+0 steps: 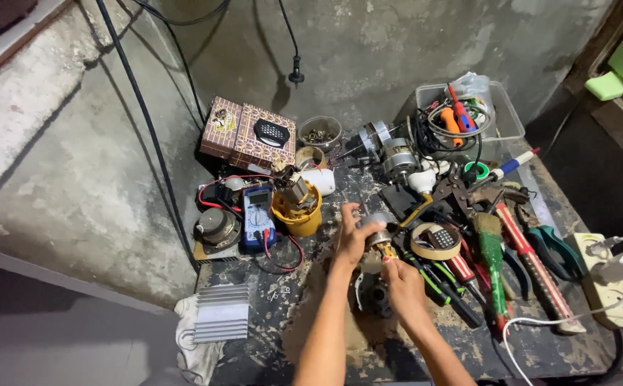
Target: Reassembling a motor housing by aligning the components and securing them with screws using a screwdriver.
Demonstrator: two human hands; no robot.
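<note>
Tool pile (pixel 497 243) crowding right, multimeter (pixel 258 214) left

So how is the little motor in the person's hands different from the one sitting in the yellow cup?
The motor in the hands is a silvery, rounded piece held above the bench by the left hand, with the right hand just below it. The motor in the yellow cup looks darker and taller, stands tilted, and nobody touches it. Both are small metal parts on the same cluttered workbench.
</note>
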